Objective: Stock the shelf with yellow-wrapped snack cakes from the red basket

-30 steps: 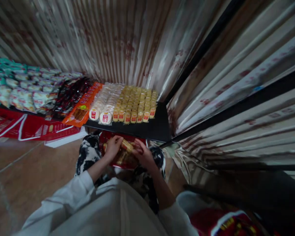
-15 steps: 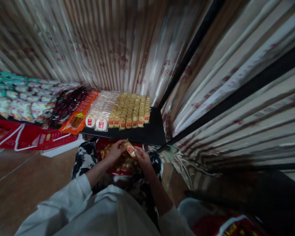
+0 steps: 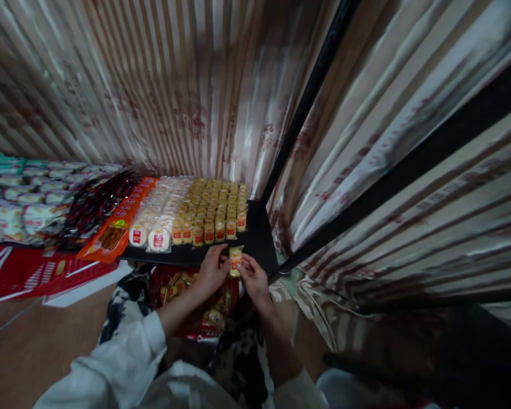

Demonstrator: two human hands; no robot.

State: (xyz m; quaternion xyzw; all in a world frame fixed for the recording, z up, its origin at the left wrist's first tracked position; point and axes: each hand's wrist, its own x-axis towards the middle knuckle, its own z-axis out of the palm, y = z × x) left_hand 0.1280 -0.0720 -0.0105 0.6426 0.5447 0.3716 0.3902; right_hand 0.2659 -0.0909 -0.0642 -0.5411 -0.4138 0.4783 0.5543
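A small wrapped snack cake [image 3: 235, 260], yellow with a red and white label, is upright between my hands, just off the front edge of the black shelf [image 3: 261, 241]. My right hand [image 3: 255, 279] pinches its right side, thumb on the front. My left hand [image 3: 214, 269] has its fingers curled at the cake's left edge. Beyond them, rows of matching yellow cakes [image 3: 215, 213] stand on the shelf, labels facing me. Below my hands, a red bag [image 3: 158, 284] on my lap holds more gold-wrapped pieces [image 3: 215, 318], partly hidden by my left forearm.
Left of the yellow cakes lie round white packaged cakes [image 3: 159, 238], an orange packet [image 3: 104, 241], dark wrapped snacks [image 3: 97, 210] and white-and-green packets [image 3: 42, 216]. A red basket [image 3: 29, 278] sits below the shelf. Black poles [image 3: 300, 125] and striped curtains [image 3: 161, 85] enclose the shelf.
Both hands have moved forward and right with the wrapped cake, from above the bag to the shelf's front edge. The cake has turned from tilted to upright. The view has shifted too.
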